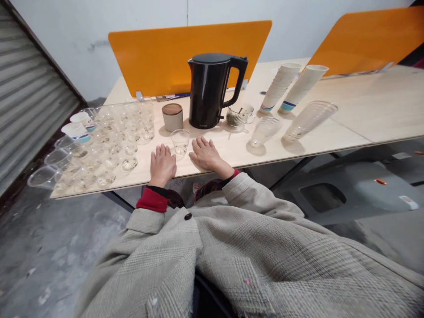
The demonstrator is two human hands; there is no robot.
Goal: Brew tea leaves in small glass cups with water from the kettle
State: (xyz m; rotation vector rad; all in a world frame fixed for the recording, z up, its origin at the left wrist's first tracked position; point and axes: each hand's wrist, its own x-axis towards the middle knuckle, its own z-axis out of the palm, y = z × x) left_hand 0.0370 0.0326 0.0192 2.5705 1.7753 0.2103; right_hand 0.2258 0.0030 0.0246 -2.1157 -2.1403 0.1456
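Both palms lie flat on the light wooden table (228,154) near its front edge. My left hand (162,165) rests with fingers stretched out and holds nothing. My right hand (207,154) lies flat too, fingers slightly spread and empty. Between them, a little farther back, stands a clear plastic cup (180,142) with some dark bits at its bottom. Behind that cup are a grey canister with a wooden lid (172,118) and a black electric kettle (208,92). Right of the kettle sits a ribbed glass cup (236,115) holding dark bits and what looks like a spoon.
Many clear plastic cups (106,179) crowd the table's left end, with two paper cups (77,131) among them. Stacked paper cups (280,88) and stacked clear cups (309,121) lean to the right. Orange dividers (159,62) stand behind. A grey stool (357,190) is at lower right.
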